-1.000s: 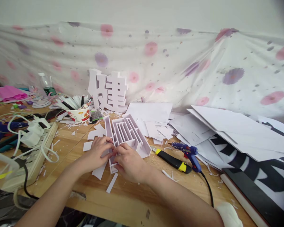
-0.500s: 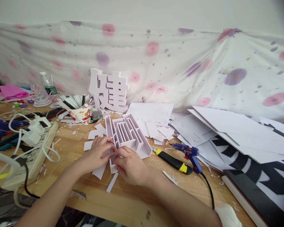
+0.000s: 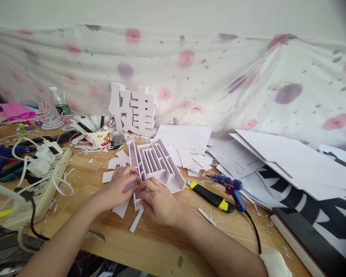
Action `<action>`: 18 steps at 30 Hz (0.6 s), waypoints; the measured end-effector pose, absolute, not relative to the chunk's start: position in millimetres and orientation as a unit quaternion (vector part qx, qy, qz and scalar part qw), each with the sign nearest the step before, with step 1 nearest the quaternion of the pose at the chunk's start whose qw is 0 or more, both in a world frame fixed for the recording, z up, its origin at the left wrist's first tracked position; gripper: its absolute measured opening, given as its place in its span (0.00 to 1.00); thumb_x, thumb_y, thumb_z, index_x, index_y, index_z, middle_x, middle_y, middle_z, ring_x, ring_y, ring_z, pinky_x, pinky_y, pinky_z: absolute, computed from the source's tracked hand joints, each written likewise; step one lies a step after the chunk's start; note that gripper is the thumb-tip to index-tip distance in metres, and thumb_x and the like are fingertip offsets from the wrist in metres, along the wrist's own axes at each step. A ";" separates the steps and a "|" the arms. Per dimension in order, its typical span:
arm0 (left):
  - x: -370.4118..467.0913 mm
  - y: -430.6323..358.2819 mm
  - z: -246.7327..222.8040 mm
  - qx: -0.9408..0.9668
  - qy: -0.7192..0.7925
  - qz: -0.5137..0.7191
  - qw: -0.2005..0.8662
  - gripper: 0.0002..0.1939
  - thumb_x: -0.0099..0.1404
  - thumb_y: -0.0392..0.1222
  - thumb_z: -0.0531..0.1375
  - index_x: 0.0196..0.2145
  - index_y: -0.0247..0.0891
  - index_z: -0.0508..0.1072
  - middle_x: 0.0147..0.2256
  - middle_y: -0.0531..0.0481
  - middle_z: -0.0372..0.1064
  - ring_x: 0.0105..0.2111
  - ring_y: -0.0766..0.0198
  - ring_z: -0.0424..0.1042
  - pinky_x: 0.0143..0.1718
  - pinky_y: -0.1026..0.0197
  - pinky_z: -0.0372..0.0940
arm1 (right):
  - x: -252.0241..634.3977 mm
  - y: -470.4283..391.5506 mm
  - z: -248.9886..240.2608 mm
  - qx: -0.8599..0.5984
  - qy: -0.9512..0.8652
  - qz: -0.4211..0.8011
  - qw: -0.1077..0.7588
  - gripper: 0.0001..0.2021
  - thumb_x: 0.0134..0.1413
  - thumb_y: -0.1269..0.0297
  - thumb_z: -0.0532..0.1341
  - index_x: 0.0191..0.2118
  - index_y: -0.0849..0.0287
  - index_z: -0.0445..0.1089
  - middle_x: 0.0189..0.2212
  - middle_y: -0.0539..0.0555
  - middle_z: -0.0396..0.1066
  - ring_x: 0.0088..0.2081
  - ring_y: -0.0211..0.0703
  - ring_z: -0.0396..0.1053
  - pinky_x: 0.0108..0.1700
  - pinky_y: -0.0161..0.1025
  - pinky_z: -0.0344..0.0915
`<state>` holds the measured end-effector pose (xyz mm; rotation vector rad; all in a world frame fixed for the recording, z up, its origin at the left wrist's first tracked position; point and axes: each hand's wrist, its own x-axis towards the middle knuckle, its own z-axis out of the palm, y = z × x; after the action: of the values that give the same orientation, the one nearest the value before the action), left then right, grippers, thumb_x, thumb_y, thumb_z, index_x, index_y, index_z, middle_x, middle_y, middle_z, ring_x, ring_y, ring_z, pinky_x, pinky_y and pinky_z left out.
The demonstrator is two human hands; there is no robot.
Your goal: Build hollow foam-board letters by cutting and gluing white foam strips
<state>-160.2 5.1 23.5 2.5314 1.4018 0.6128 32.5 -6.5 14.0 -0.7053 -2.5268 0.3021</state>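
A white foam-board character with raised walls (image 3: 174,179) lies on the wooden table in front of me. My left hand (image 3: 123,186) curls over the left side of its long narrow part, fingertips pinched at the wall. Close beside it, my right hand (image 3: 158,200) pinches the same wall from the right. The fingertips of both hands nearly meet, and they hide the exact spot they press. Loose white offcuts (image 3: 137,220) lie around and below the hands. To the right rest a yellow-and-black utility knife (image 3: 210,197) and a blue hot glue gun (image 3: 229,186).
A finished white foam character (image 3: 132,109) stands against the flower-patterned sheet. Left of it are a paper tub (image 3: 98,138) of pens and strips, and a power strip (image 3: 53,184) with plugs and cables. Foam boards (image 3: 294,157) pile up at right, near a dark flat slab (image 3: 308,234).
Almost nothing differs. Both hands keep their place and grip on the foam wall; the view has shifted very slightly.
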 end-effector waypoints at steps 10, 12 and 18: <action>-150.0 -60.2 7.4 0.784 0.521 0.326 -0.087 0.08 0.60 0.44 0.57 0.24 0.42 0.66 0.28 0.50 0.61 0.35 0.57 0.63 0.41 0.51 0.58 | 33.1 -3.6 14.4 -0.259 -0.931 0.100 0.238 0.04 0.50 0.72 0.57 0.31 0.59 0.69 0.38 0.54 0.64 0.40 0.44 0.59 0.41 0.39 0.62; -146.9 -78.2 -8.2 0.799 0.526 0.283 -0.074 0.09 0.56 0.49 0.61 0.27 0.42 0.68 0.29 0.50 0.63 0.34 0.56 0.63 0.40 0.50 0.58 | 33.2 -2.9 14.6 -0.256 -0.931 0.100 0.239 0.04 0.50 0.72 0.57 0.32 0.59 0.69 0.38 0.54 0.64 0.40 0.44 0.58 0.40 0.39 0.62; -148.5 -87.6 -21.7 0.822 0.508 0.251 -0.055 0.02 0.59 0.38 0.58 0.29 0.43 0.70 0.28 0.52 0.66 0.33 0.59 0.65 0.41 0.52 0.57 | 33.9 -3.6 15.1 -0.255 -0.931 0.094 0.244 0.05 0.52 0.71 0.56 0.32 0.59 0.69 0.39 0.55 0.64 0.40 0.44 0.58 0.41 0.39 0.61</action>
<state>-148.5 -87.6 -21.7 2.6772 1.6528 0.8177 33.9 -3.6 15.1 -0.6953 -2.5429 0.2568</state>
